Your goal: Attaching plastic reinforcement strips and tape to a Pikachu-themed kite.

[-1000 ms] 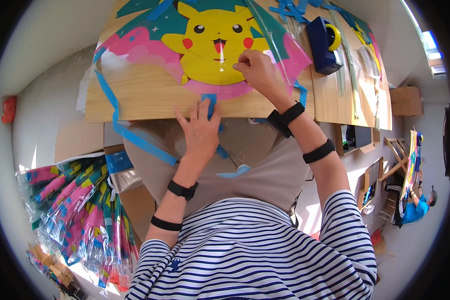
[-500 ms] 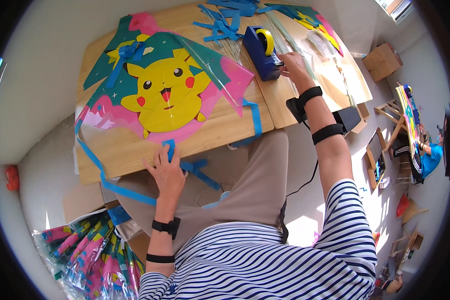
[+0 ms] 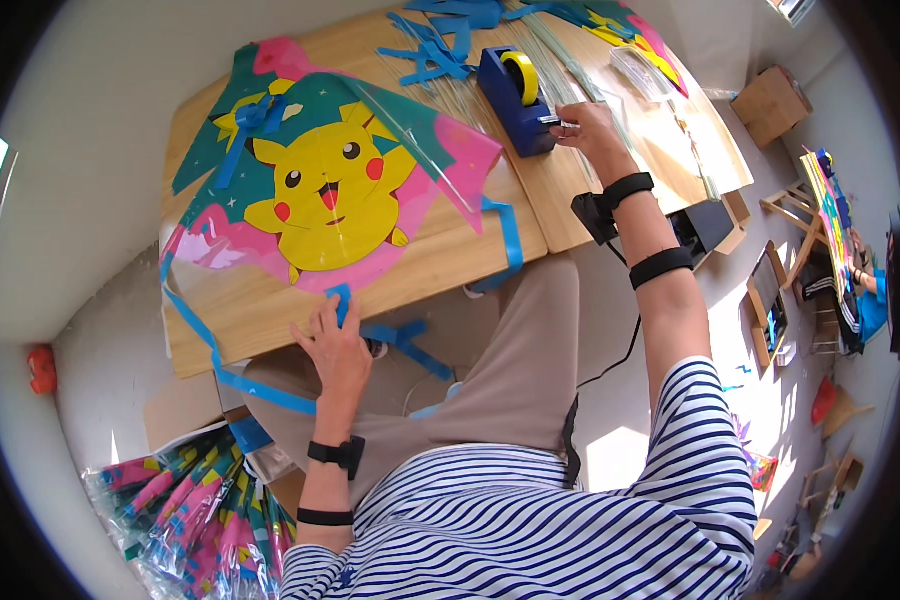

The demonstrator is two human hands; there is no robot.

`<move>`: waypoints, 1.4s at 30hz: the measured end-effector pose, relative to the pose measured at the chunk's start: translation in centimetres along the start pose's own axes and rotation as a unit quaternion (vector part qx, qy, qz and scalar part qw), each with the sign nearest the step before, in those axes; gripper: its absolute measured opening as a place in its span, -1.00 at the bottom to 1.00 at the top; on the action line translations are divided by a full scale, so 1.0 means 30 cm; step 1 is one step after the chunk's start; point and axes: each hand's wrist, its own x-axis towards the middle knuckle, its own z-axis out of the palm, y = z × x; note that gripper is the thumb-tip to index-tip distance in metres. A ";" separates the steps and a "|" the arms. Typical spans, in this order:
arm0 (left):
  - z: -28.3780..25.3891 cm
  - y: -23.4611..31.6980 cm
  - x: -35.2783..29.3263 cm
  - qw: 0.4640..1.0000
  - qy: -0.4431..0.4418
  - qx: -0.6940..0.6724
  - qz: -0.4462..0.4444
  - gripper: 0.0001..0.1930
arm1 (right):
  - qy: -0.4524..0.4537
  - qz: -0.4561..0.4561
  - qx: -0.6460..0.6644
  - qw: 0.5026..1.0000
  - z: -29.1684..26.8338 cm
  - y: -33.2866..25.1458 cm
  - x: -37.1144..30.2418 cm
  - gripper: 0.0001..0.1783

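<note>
Currently, the person's right hand (image 3: 592, 132) is at the front end of the blue dispenser (image 3: 508, 108), thumb and fingers drawn narrowly together by its cutter; whether they pinch any tape cannot be told. A yellow roll (image 3: 521, 78) sits in the dispenser. The left hand (image 3: 336, 342) is at the front edge of the table (image 3: 440, 275), its fingertips on a short blue strip (image 3: 341, 303) near the kite's lower end; whether they grip it or only press it cannot be told. The kite (image 3: 335, 215) lies face up on the table, left of the dispenser, its yellow figure showing. A blue ribbon (image 3: 196, 325) trails from its left corner over the table's edge
</note>
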 end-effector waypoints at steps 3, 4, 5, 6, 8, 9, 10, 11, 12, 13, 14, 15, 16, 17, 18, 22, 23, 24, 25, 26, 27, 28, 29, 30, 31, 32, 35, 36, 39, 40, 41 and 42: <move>0.003 0.003 0.002 1.000 0.001 0.007 0.006 -0.41 | 0.004 0.028 0.024 0.999 -0.031 0.039 0.002 -0.84; 0.003 0.002 0.001 1.000 0.001 0.007 0.005 -0.40 | 0.004 0.029 0.029 0.999 -0.029 0.057 -0.009 -0.84; 0.002 0.001 0.002 1.000 0.002 0.007 0.004 -0.40 | 0.004 0.030 0.034 0.999 -0.024 0.074 -0.019 -0.84; 0.002 -0.001 0.002 1.000 0.002 0.007 0.003 -0.40 | 0.003 0.031 0.039 0.999 -0.019 0.089 -0.024 -0.83; -0.005 -0.001 0.001 1.000 -0.001 0.004 0.005 -0.39 | 0.004 0.049 0.068 0.996 -0.011 0.112 -0.025 -0.81; -0.008 -0.001 0.001 1.000 -0.002 0.002 0.007 -0.39 | 0.004 0.068 0.084 0.994 -0.011 0.128 -0.032 -0.80; -0.010 -0.003 -0.002 1.000 -0.004 0.002 0.003 -0.38 | 0.001 0.088 0.099 0.991 0.000 0.133 -0.045 -0.79; -0.010 -0.002 0.001 1.000 -0.005 0.000 0.002 -0.38 | -0.011 0.106 0.174 0.979 -0.017 0.168 -0.038 -0.78; -0.010 -0.001 0.003 1.000 -0.006 -0.002 0.000 -0.38 | -0.023 0.123 0.248 0.961 -0.038 0.223 -0.027 -0.76; -0.007 -0.002 0.001 1.000 -0.003 0.000 0.002 -0.39 | -0.036 0.142 0.319 0.936 -0.039 0.249 -0.038 -0.73; -0.003 -0.004 0.000 1.000 0.000 0.001 0.004 -0.40 | -0.016 0.160 0.358 0.920 -0.043 0.270 -0.046 -0.71; -0.001 -0.005 -0.001 1.000 0.003 0.003 0.006 -0.41 | 0.004 0.179 0.396 0.901 -0.049 0.294 -0.057 -0.69; 0.001 -0.004 -0.001 1.000 0.002 0.002 0.002 -0.42 | 0.025 0.197 0.433 0.879 -0.045 0.301 -0.087 -0.67; 0.000 -0.003 -0.002 1.000 0.001 0.001 -0.001 -0.42 | 0.016 0.176 0.431 0.885 -0.048 0.300 -0.114 -0.66; -0.001 -0.002 -0.003 1.000 -0.001 0.001 -0.004 -0.42 | 0.019 0.175 0.431 0.885 -0.042 0.286 -0.119 -0.66; -0.009 0.004 -0.002 1.000 -0.009 -0.003 -0.008 -0.43 | 0.019 0.175 0.419 0.891 -0.011 0.238 -0.148 -0.70; -0.010 0.003 0.000 1.000 -0.011 -0.004 -0.008 -0.43 | 0.012 0.175 0.413 0.893 -0.003 0.234 -0.144 -0.73; -0.010 0.003 0.001 1.000 -0.013 -0.005 -0.008 -0.43 | 0.009 0.166 0.411 0.896 0.006 0.231 -0.140 -0.75; -0.011 0.002 -0.001 1.000 -0.011 -0.006 -0.006 -0.43 | 0.005 0.158 0.408 0.899 0.016 0.235 -0.129 -0.78; -0.011 0.000 -0.001 1.000 -0.008 -0.007 -0.004 -0.43 | 0.000 0.150 0.405 0.902 0.024 0.239 -0.118 -0.81; -0.012 -0.001 0.000 1.000 -0.006 -0.008 -0.002 -0.43 | 0.008 0.143 0.406 0.902 0.033 0.240 -0.106 -0.82; -0.010 -0.002 0.000 1.000 -0.003 -0.012 -0.001 -0.43 | 0.016 0.137 0.408 0.903 0.039 0.247 -0.088 -0.83; -0.008 -0.002 0.000 1.000 0.001 -0.015 0.000 -0.43 | 0.025 0.130 0.409 0.903 0.043 0.253 -0.071 -0.83; -0.007 -0.002 0.002 1.000 0.004 -0.019 0.002 -0.44 | 0.043 0.130 0.395 0.908 0.044 0.255 -0.053 -0.85; -0.006 -0.002 0.001 1.000 0.003 -0.018 0.002 -0.44 | 0.061 0.134 0.378 0.914 0.051 0.253 -0.039 -0.87; -0.006 -0.002 0.001 1.000 0.002 -0.016 0.003 -0.44 | 0.079 0.138 0.361 0.919 0.055 0.256 -0.032 -0.88; -0.002 -0.009 -0.005 1.000 0.006 -0.016 0.000 -0.45 | 0.138 0.122 0.281 0.942 0.090 0.224 -0.045 -0.92; -0.001 -0.012 -0.007 1.000 0.008 -0.017 -0.004 -0.45 | 0.159 0.125 0.253 0.946 0.089 0.252 -0.036 -0.92; -0.012 0.002 -0.008 0.999 0.000 -0.030 -0.020 -0.46 | 0.188 0.119 0.147 0.964 0.045 0.322 -0.014 -0.93; -0.004 0.002 -0.014 0.999 0.011 -0.033 -0.019 -0.47 | 0.177 0.115 0.101 0.972 0.039 0.320 -0.055 -0.94; 0.003 0.000 -0.009 0.999 0.015 -0.034 -0.014 -0.47 | 0.145 0.086 0.099 0.981 0.034 0.306 -0.093 -0.95; 0.009 -0.004 -0.007 0.999 0.023 -0.035 -0.009 -0.48 | 0.112 0.055 0.099 0.987 0.037 0.273 -0.120 -0.94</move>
